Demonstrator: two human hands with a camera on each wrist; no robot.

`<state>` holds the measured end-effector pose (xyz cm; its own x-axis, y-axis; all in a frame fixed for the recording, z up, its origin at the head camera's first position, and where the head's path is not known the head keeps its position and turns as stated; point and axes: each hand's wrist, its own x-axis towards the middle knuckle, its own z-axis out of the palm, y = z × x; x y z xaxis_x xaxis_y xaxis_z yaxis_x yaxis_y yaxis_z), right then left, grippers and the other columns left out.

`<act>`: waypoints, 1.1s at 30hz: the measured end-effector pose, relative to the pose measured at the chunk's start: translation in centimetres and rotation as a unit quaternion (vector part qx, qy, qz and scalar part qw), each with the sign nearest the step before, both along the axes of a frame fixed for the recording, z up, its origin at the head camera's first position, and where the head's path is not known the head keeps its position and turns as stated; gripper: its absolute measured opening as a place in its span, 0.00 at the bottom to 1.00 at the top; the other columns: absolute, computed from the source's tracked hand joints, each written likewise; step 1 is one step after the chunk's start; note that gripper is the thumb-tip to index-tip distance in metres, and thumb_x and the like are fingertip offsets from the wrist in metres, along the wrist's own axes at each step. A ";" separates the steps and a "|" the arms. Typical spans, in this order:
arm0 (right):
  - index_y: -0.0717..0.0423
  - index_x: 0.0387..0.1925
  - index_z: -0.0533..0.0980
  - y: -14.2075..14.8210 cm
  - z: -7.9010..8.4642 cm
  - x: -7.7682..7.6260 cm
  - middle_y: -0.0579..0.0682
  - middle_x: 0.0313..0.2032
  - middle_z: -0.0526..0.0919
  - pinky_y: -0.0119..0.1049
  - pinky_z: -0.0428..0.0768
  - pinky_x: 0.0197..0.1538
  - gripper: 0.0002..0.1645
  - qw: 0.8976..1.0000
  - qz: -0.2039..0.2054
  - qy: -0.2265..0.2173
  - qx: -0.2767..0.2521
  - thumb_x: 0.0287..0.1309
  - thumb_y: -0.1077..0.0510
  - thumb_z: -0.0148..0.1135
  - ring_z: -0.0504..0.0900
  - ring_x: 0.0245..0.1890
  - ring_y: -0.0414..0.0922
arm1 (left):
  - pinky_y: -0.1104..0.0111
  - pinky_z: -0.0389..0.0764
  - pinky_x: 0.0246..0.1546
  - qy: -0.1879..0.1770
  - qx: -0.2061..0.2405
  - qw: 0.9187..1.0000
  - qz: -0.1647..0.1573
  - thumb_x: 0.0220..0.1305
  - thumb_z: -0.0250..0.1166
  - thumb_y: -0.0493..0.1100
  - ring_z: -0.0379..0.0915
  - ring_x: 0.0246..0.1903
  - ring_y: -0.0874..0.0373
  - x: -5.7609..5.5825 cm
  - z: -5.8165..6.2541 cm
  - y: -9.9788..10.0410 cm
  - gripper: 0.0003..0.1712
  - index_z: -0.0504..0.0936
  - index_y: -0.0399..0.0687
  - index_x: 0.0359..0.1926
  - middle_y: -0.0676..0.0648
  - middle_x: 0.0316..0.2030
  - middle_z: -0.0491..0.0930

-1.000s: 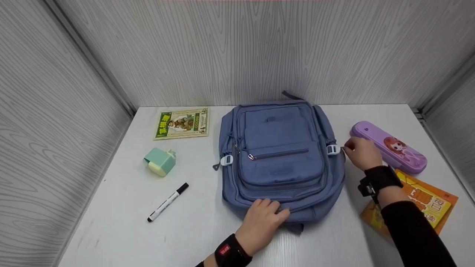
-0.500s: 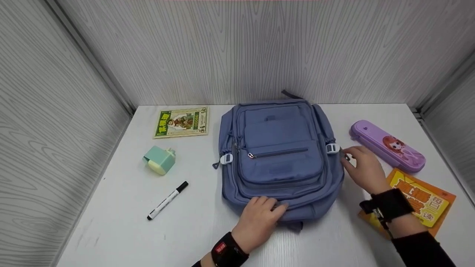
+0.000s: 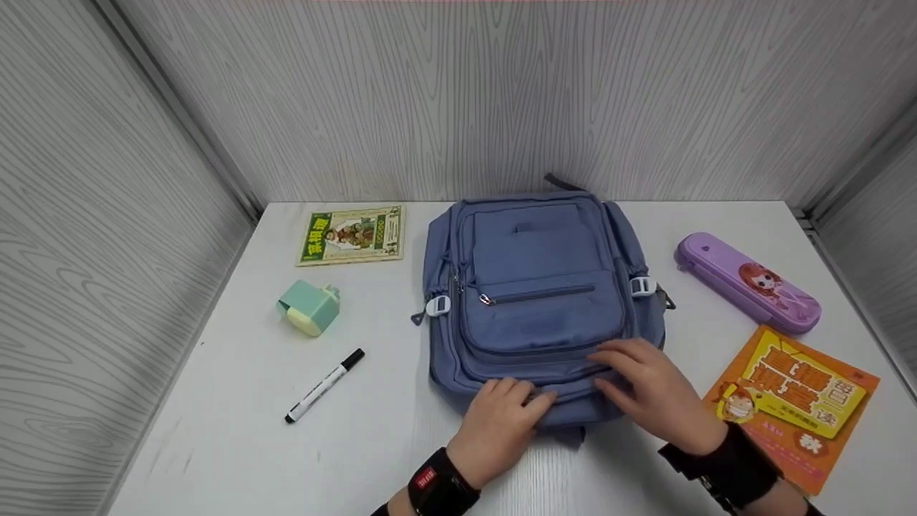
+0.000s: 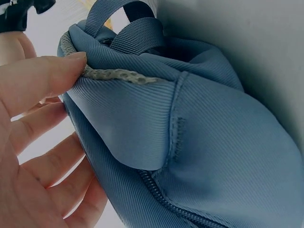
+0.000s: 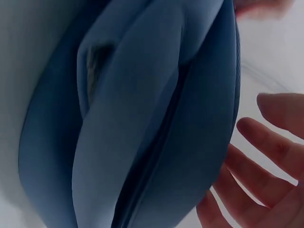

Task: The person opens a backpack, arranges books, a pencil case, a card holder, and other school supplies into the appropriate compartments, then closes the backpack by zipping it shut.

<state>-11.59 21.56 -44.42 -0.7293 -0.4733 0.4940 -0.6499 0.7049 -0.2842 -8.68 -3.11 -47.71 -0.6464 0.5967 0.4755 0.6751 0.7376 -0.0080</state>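
Note:
A blue backpack (image 3: 544, 244) lies front side up on the white table. My left hand (image 3: 494, 430) grips its near edge, the thumb (image 4: 61, 71) against a grey cord-like trim in the left wrist view. Over the near right corner is my right hand (image 3: 655, 394), its thumb and fingers apart; in the right wrist view its fingers (image 5: 261, 175) are spread beside the blue fabric. A zipper pull (image 3: 669, 301) sticks out at the bag's right side, by a white buckle (image 3: 642, 287). Another zipper pull (image 3: 417, 319) shows at the left side.
Left of the bag lie a green and yellow booklet (image 3: 351, 235), a mint and yellow box-like object (image 3: 309, 308) and a capped black and white marker (image 3: 324, 385). To the right are a purple pencil case (image 3: 749, 282) and an orange book (image 3: 795, 408). Panels enclose the table.
My right hand has left the zipper pull at the bag's right side and moved down and left to the near right corner, uncovering more of the orange book. The left hand stays put.

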 end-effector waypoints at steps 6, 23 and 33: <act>0.50 0.45 0.82 -0.5 -1.1 0.5 0.48 0.45 0.84 0.47 0.78 0.45 0.24 0.999 0.000 0.008 0.050 0.42 0.61 0.79 0.80 0.46 0.46 | 0.67 0.77 0.39 0.004 -0.001 1.000 0.000 0.47 0.74 0.45 0.78 0.38 0.59 -0.3 0.1 0.1 0.26 0.83 0.59 0.51 0.55 0.37 0.82; 0.51 0.36 0.82 -0.4 -2.0 -0.4 0.48 0.40 0.84 0.43 0.78 0.42 0.18 0.998 0.015 0.048 0.028 0.40 0.66 0.78 0.79 0.41 0.44 | 0.64 0.82 0.44 -0.116 0.074 0.990 -0.024 0.61 0.69 0.45 0.82 0.42 0.57 -3.8 2.8 -3.1 0.15 0.85 0.50 0.49 0.51 0.42 0.85; 0.51 0.35 0.82 -0.6 -2.2 0.1 0.47 0.40 0.85 0.41 0.78 0.42 0.17 0.998 0.024 0.053 0.013 0.40 0.66 0.78 0.79 0.40 0.43 | 0.51 0.77 0.55 -0.244 0.291 0.896 0.229 0.65 0.62 0.40 0.78 0.51 0.40 -13.8 3.9 -10.6 0.20 0.80 0.35 0.55 0.33 0.52 0.80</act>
<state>-11.53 20.96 -46.64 -0.6501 -0.5198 0.5542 -0.7084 0.6785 -0.1945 -22.52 -13.72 -43.82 -0.9757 -0.0416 0.2152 0.1198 0.7212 0.6823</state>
